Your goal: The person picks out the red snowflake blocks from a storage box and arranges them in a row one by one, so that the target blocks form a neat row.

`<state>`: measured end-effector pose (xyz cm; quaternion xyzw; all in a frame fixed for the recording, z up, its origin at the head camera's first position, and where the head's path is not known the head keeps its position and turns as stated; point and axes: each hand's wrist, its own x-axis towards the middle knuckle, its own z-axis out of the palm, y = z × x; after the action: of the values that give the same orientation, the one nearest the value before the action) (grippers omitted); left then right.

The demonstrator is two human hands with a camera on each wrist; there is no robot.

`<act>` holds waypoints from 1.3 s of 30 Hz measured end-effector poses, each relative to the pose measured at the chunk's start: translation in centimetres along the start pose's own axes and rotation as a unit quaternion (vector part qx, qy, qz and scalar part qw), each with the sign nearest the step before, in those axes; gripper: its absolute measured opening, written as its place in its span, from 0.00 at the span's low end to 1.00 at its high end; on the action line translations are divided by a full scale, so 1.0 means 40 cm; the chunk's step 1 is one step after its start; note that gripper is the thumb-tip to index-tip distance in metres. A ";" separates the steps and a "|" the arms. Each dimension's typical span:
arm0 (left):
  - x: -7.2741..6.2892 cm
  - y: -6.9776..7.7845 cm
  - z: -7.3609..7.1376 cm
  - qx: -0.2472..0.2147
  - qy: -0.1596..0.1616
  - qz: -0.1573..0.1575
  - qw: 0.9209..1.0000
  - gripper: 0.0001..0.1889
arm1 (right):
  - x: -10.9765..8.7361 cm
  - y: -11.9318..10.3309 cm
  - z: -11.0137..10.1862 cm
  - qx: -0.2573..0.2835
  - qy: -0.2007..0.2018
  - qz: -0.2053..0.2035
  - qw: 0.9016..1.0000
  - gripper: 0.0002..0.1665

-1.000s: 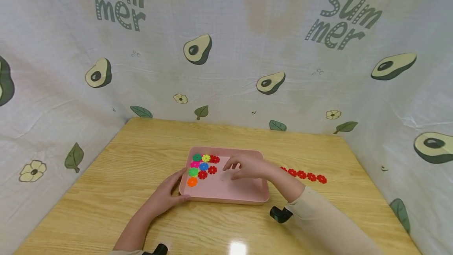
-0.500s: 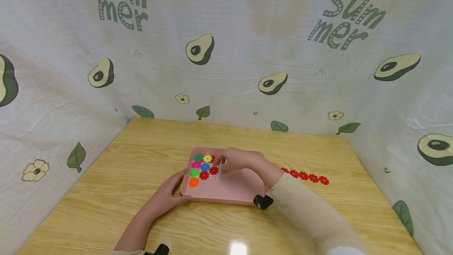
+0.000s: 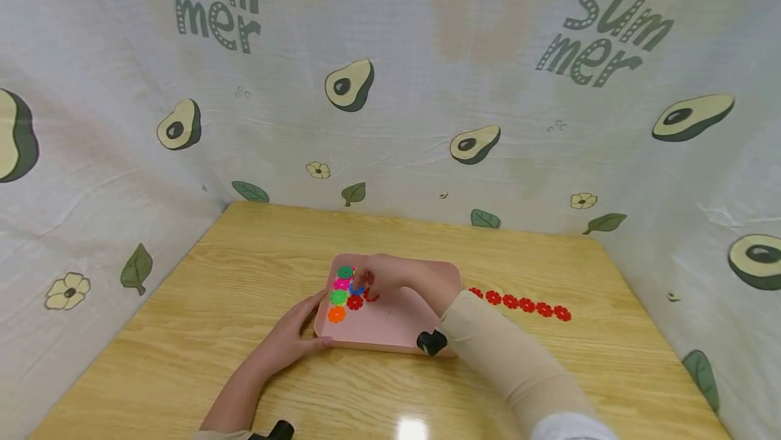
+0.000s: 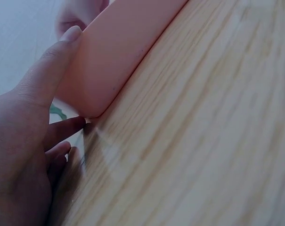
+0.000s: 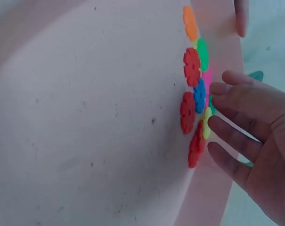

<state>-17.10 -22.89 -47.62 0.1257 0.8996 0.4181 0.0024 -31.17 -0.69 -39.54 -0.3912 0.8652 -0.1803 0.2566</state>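
Note:
A pink tray [image 3: 390, 331] lies on the wooden table. My left hand [image 3: 288, 338] holds its near left corner, thumb at the front wall [image 4: 116, 52] and fingers around the left side. Small flower-shaped plastic discs cluster in the tray's left part: dark green [image 3: 346, 272], magenta [image 3: 342, 284], light green [image 3: 338, 297], orange [image 3: 336, 314], blue [image 5: 199, 95], yellow [image 5: 207, 123] and several red [image 5: 187, 113]. Over this cluster reaches my right hand [image 3: 386, 276], fingers loosely bent and fingertips beside the magenta and yellow discs. From the head it hides part of the cluster.
To the right of the tray, a row of several red flower discs [image 3: 527, 305] lies on the table [image 3: 342, 392]. A white cloth [image 3: 403, 175] printed with avocados hangs behind and at both sides.
My right hand has moved left across the tray, from its middle to over the discs. The left hand stays at the tray's corner. The head view has shifted slightly.

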 end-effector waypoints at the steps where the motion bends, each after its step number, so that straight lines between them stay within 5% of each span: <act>1: 0.000 0.000 0.000 -0.001 0.001 0.000 1.000 0.48 | 0.005 -0.002 0.002 -0.002 -0.004 0.000 1.000 0.15; 26: 0.000 0.001 0.003 -0.023 -0.002 0.009 1.000 0.47 | 0.073 -0.024 0.023 -0.094 -0.045 -0.021 0.994 0.12; 39: -0.001 -0.003 0.001 -0.017 -0.002 -0.003 1.000 0.48 | 0.079 -0.019 0.021 -0.050 -0.062 -0.019 0.997 0.14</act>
<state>-17.09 -22.94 -47.73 0.1236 0.8930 0.4327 0.0079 -32.03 -3.69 -40.78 -0.4299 0.8483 -0.1170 0.2862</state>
